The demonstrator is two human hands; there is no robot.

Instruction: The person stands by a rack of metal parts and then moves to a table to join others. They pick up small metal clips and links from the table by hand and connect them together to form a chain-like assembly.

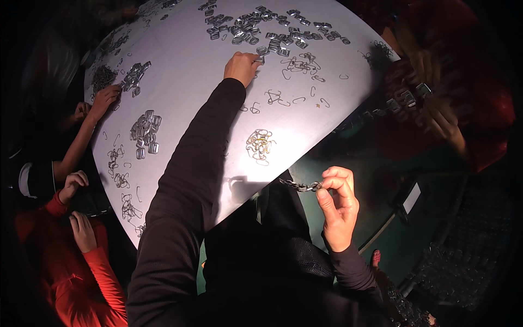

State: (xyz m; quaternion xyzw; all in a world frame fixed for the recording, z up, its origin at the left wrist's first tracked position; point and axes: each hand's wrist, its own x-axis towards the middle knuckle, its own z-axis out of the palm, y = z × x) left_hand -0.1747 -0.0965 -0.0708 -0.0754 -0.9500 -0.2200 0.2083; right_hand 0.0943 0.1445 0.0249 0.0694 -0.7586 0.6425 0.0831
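Note:
My left hand (241,68) stretches far over the white table, its thumb and fingers closed on a small shiny metal block (260,59) at the near edge of a spread of similar blocks (248,27). Off the table's near right edge, my right hand (339,210) pinches the end of a dark metal chain (299,187) between thumb and fingers. The chain runs leftward toward the table edge, and its far part is lost in shadow. Thin wire hooks (302,65) lie right of my left hand. Nearer to me is a heap of brassy wire hooks (260,146).
The white table (313,122) also bears a block pile (146,133) and more wire hooks (128,207) on its left. A person in red sleeves (101,272) and another person's hand (106,99) are at the left. Across at right, a person's hands (438,114) hold linked blocks.

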